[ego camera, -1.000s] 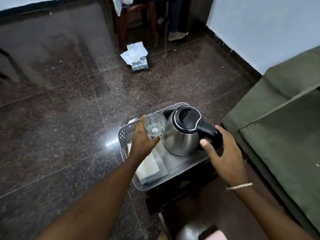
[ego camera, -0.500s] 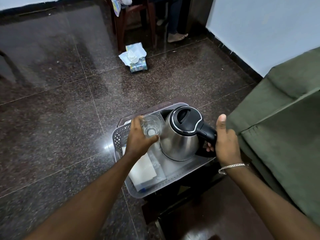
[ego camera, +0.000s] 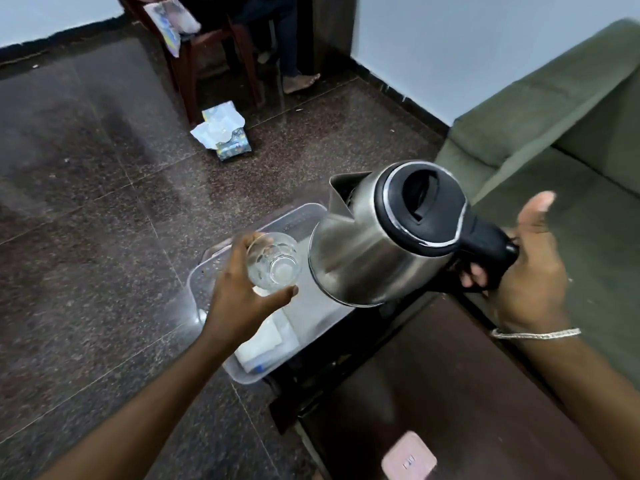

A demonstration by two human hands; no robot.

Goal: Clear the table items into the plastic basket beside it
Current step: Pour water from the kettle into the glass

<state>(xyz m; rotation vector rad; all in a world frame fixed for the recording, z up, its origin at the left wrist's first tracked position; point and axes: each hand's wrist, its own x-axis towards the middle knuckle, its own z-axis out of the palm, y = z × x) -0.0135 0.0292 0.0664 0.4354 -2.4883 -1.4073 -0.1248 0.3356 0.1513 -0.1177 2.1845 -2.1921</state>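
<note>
Gripping the black handle, the right hand [ego camera: 530, 271] holds the steel kettle [ego camera: 381, 244] tilted above the clear basket [ego camera: 207, 275], spout toward the floor side (thumb sticking up, free of the handle). The left hand [ego camera: 242, 296] clasps an empty glass [ego camera: 273, 265] over the basket, just beside the kettle. White papers [ego camera: 263, 344] lie inside, and the dark table [ego camera: 450, 393] stands against the basket.

- Left hand [ego camera: 239, 299]: grip closed around a clear glass [ego camera: 273, 263], above the basket [ego camera: 207, 271].
- Right hand [ego camera: 530, 268]: grip on the kettle [ego camera: 377, 244] handle, thumb raised.
- Basket: on the floor [ego camera: 104, 237] beside the dark worktop [ego camera: 433, 393], white paper [ego camera: 266, 341] inside.
- Green sofa [ego camera: 571, 133]: at right.
</note>
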